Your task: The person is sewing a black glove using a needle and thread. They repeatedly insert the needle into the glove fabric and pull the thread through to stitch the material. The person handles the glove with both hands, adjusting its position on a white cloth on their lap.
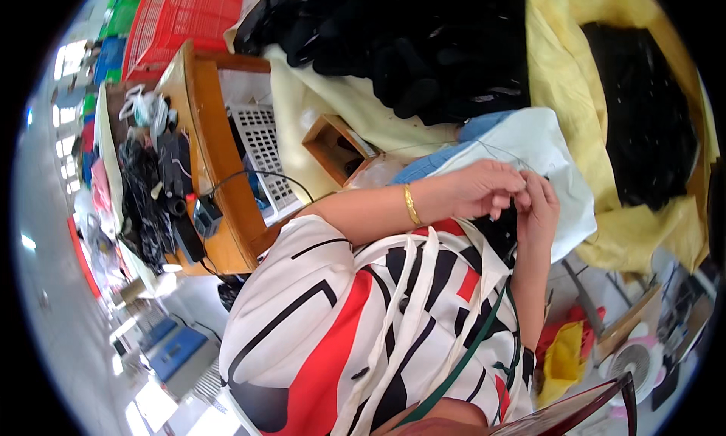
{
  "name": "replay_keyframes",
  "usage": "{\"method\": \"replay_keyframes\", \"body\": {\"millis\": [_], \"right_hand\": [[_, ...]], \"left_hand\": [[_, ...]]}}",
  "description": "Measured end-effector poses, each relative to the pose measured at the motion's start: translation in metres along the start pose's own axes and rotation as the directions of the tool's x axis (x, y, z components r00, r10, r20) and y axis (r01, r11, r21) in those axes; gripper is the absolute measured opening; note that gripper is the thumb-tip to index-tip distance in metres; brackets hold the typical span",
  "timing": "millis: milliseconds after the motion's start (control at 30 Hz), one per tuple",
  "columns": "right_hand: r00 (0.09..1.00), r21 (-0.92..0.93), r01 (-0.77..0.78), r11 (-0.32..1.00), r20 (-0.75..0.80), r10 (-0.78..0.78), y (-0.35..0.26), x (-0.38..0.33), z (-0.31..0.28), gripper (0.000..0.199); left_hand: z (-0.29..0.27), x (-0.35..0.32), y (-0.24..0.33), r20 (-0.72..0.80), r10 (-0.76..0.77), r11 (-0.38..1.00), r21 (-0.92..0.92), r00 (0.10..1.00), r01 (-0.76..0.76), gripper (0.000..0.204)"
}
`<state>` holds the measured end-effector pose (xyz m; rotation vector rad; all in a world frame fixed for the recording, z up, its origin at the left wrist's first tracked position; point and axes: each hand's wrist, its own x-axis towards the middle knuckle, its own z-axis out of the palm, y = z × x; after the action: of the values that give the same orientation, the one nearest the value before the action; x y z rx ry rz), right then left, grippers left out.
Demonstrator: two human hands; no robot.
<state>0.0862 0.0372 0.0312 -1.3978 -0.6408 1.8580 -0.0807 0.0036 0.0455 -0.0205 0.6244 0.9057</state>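
Observation:
My left hand (488, 188), with a gold bracelet (411, 204) at the wrist, is closed with the fingertips pinched together. My right hand (538, 201) meets it fingertip to fingertip, also in a pinch. Whatever lies between the fingers is too small to make out. A thin dark thread (499, 148) runs just above the left hand, over a pale blue-white cloth (556, 145) spread on my lap. Under the hands some black material (495, 235) shows in part. Blue denim-like fabric (431, 164) lies beside the cloth. A heap of black pieces (423, 50) rests beyond the hands.
Yellow cloth (563, 50) borders the heap, with more black pieces (643, 111) at the right. To the left stand a wooden table (219, 133), a small open wooden box (321, 137), a white perforated basket (261, 145) and a red crate (185, 20). A fan (635, 368) is at lower right.

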Motion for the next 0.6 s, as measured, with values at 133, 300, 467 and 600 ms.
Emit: {"method": "replay_keyframes", "body": {"millis": [133, 300, 467, 600], "right_hand": [[0.993, -0.097, 0.012, 0.995, 0.118, -0.001, 0.001, 0.003, -0.023, 0.014], [0.991, -0.254, 0.091, 0.963, 0.121, -0.061, -0.009, 0.011, -0.008, 0.013], [0.984, -0.233, 0.134, 0.963, 0.15, -0.1, -0.009, 0.028, 0.003, 0.02], [0.973, -0.224, 0.144, 0.964, 0.212, -0.096, -0.018, 0.026, 0.008, 0.027]], "left_hand": [[-0.011, -0.001, -0.03, 0.026, -0.067, 0.995, -0.066, 0.997, 0.068, 0.012], [-0.014, -0.018, 0.003, -0.05, -0.085, 0.95, 0.298, 0.995, 0.096, 0.016], [-0.015, -0.012, 0.027, 0.001, -0.037, 0.986, 0.162, 0.999, 0.036, 0.015], [-0.018, -0.001, 0.04, 0.137, 0.008, 0.999, 0.041, 0.991, -0.014, 0.017]]}}
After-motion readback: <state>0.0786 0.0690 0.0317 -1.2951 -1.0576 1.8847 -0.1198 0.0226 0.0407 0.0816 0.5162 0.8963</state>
